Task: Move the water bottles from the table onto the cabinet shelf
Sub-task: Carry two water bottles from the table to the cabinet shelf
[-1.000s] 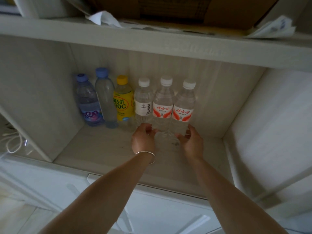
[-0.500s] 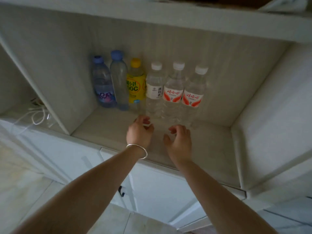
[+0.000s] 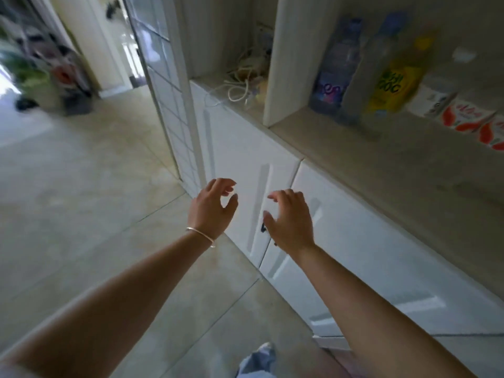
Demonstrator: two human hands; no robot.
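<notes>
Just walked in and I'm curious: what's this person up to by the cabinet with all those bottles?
A person is stocking a cabinet shelf with drink bottles. Right now both hands are empty: the left hand, with a bracelet at the wrist, and the right hand hang loosely curled in front of the white cabinet doors. A row of bottles stands on the shelf, including a blue-labelled bottle and a yellow bottle. The view is turned toward the floor and doorway.

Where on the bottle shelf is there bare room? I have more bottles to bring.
The shelf board is bare in front of the bottle row, out to its front edge. The back is crowded with bottles. The left compartment holds tangled cords.
</notes>
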